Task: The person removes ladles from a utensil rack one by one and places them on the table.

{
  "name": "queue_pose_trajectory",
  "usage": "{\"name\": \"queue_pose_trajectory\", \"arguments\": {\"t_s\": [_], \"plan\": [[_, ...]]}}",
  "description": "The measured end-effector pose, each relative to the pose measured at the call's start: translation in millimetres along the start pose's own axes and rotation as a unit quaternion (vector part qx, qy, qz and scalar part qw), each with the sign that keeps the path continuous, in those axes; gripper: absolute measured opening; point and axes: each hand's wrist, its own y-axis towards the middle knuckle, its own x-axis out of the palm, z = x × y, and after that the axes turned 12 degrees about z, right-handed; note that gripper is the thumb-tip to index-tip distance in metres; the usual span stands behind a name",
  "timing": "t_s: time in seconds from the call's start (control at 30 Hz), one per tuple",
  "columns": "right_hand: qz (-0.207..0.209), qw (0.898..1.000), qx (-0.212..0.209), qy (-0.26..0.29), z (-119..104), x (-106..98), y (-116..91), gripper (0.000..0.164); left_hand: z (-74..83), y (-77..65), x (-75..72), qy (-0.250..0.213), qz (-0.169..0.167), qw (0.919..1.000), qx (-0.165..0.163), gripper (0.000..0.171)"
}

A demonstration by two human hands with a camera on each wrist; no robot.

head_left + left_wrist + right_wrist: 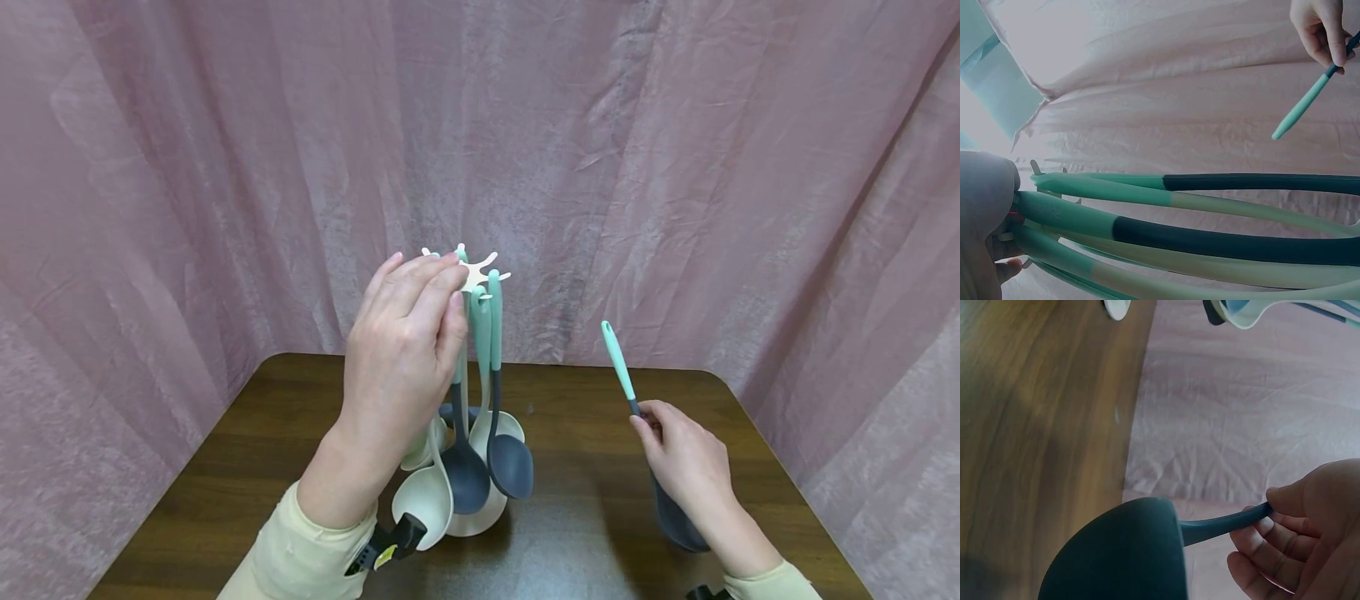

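A cream utensil stand (pixel 476 272) with a ring of hooks carries several spoons and ladles with mint handles. My left hand (pixel 401 337) grips its top at the left, covering some hooks; the exact finger contact is partly hidden. Among the hanging utensils are a cream ladle (pixel 426 504), a dark grey spoon (pixel 512 467) and another dark grey utensil (pixel 467 479). Off to the right, my right hand (pixel 686 458) pinches a dark grey ladle (pixel 1122 556) by its shaft between thumb and fingers. The mint handle end (pixel 617 358) points up, and the bowl hangs low, partly behind the hand.
The stand is on a brown wooden table (pixel 570 517) with rounded far corners. A pink curtain (pixel 570 167) hangs behind and on both sides. Dark cameras are strapped to both wrists, the left one (pixel 405 533) close to the cream ladle.
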Motion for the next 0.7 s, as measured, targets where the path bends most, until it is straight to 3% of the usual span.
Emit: {"name": "queue_pose_trajectory", "arguments": {"t_s": [0.7], "plan": [[-0.060, 0.997, 0.034, -0.040, 44, -10, 0, 0.023, 0.1, 0.0, -0.1, -0.001, 0.000, 1.0000, 0.001, 0.032]]}}
